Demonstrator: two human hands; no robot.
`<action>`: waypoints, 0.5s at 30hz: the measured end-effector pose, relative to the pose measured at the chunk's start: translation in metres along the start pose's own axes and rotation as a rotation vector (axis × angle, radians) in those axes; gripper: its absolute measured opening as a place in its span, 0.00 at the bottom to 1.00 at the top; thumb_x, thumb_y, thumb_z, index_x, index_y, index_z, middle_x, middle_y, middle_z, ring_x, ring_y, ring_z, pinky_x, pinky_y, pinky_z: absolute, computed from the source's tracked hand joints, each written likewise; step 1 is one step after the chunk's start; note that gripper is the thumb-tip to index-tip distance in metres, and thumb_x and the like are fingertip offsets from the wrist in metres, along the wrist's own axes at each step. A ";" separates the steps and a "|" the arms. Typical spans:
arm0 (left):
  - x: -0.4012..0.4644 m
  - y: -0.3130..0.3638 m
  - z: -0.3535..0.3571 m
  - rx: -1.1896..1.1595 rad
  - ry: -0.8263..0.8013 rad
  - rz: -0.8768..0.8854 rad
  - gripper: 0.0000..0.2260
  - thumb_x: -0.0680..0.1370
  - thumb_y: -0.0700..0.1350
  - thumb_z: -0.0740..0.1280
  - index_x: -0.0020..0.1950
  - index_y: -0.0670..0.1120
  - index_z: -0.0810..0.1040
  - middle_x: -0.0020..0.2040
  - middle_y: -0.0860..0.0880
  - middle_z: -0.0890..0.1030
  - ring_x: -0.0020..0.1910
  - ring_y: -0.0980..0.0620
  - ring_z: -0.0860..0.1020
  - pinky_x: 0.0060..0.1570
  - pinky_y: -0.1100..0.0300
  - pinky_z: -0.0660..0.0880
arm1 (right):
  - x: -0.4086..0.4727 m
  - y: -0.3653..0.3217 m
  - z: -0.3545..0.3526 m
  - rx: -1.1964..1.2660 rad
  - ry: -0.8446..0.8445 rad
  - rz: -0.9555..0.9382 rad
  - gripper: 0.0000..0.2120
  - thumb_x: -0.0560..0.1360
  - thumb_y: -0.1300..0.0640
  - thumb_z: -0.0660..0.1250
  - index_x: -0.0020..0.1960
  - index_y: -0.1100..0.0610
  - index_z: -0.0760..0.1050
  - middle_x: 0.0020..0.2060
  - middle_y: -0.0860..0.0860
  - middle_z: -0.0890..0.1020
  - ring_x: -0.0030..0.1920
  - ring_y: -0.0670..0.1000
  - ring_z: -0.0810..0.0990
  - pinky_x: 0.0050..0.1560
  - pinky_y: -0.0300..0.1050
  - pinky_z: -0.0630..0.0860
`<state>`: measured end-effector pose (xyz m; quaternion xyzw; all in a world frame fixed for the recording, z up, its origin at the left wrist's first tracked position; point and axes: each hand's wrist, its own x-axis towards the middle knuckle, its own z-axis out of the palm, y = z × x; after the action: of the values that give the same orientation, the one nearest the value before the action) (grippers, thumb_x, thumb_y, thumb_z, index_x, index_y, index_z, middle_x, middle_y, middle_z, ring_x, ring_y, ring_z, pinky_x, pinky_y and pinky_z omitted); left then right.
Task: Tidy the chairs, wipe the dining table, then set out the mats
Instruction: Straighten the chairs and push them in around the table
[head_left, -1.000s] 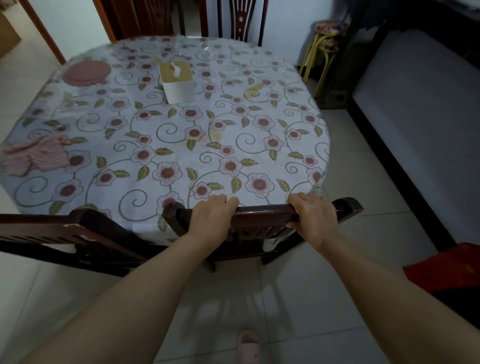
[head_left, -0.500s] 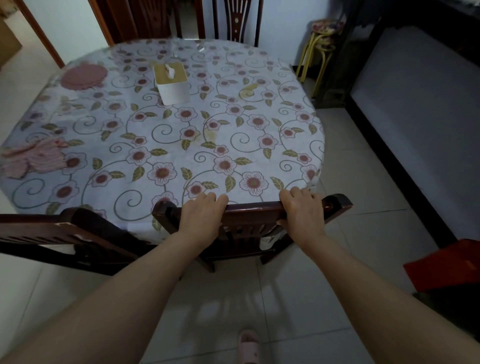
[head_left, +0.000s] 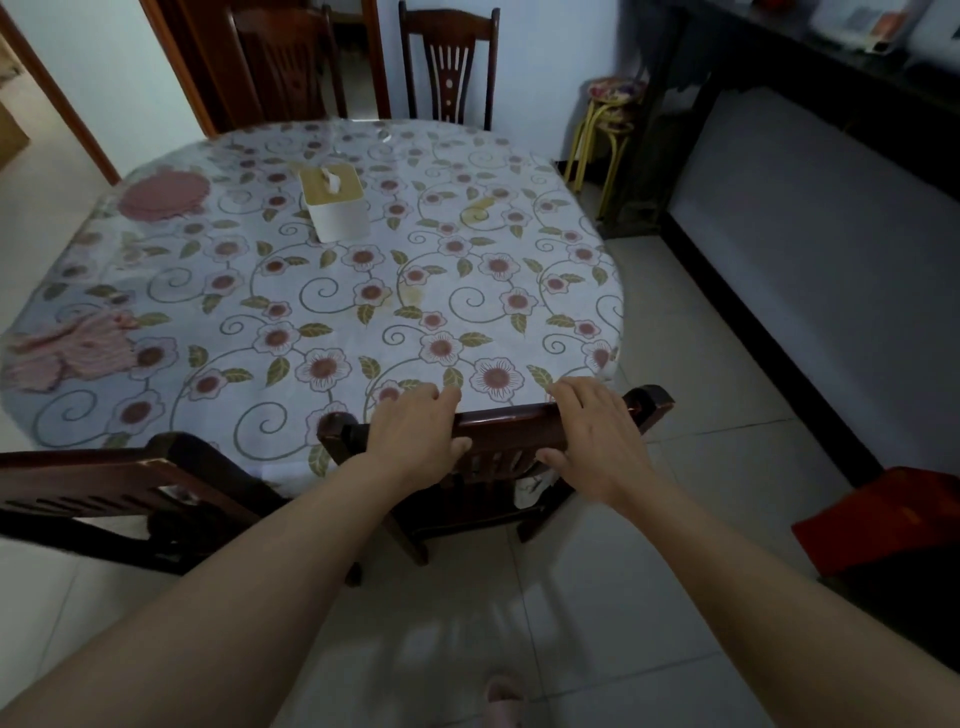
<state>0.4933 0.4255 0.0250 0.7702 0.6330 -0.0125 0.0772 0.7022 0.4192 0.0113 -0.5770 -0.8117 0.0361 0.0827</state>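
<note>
A dark wooden chair (head_left: 498, 431) stands tucked against the near edge of the round dining table (head_left: 363, 291), which has a floral cover. My left hand (head_left: 415, 436) grips the chair's top rail, thumb on its near face. Further right on the same rail sits my right hand (head_left: 597, 436), its fingers laid straighter over the top and its thumb spread below. A stack of round pink mats (head_left: 163, 195) lies at the table's far left. A crumpled pink cloth (head_left: 67, 348) rests near the left edge.
A white tissue box (head_left: 335, 205) stands on the table. A second dark chair (head_left: 104, 467) is at the near left, and two more chairs (head_left: 449, 62) are behind the table. A stool (head_left: 613, 119), a long bench (head_left: 831, 234) and a red object (head_left: 883, 519) line the right.
The chair has slid slightly further in toward the table under both hands. My fingers, curled tightly over the rail before, now lie flatter, mostly on the right hand.
</note>
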 end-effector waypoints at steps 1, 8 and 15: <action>0.000 0.004 -0.002 0.013 0.005 0.002 0.24 0.77 0.58 0.61 0.68 0.47 0.65 0.62 0.46 0.74 0.60 0.45 0.73 0.58 0.49 0.69 | -0.002 0.001 -0.005 0.011 0.004 0.010 0.33 0.69 0.47 0.72 0.68 0.58 0.65 0.65 0.54 0.70 0.66 0.55 0.66 0.69 0.50 0.59; 0.024 0.050 -0.022 -0.040 -0.025 0.043 0.26 0.78 0.62 0.56 0.70 0.48 0.63 0.66 0.45 0.73 0.65 0.43 0.70 0.63 0.46 0.64 | -0.008 0.039 -0.043 0.085 0.019 0.118 0.32 0.71 0.49 0.71 0.70 0.57 0.63 0.66 0.54 0.68 0.66 0.54 0.64 0.67 0.48 0.61; 0.087 0.120 -0.044 -0.031 -0.073 0.051 0.25 0.78 0.61 0.57 0.69 0.47 0.64 0.65 0.45 0.74 0.61 0.43 0.73 0.57 0.48 0.69 | 0.008 0.122 -0.062 0.170 0.022 0.160 0.28 0.73 0.50 0.68 0.69 0.55 0.63 0.65 0.52 0.70 0.64 0.53 0.67 0.64 0.45 0.62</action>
<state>0.6247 0.4935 0.0711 0.7838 0.6100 -0.0288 0.1124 0.8242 0.4654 0.0538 -0.6311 -0.7562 0.1048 0.1372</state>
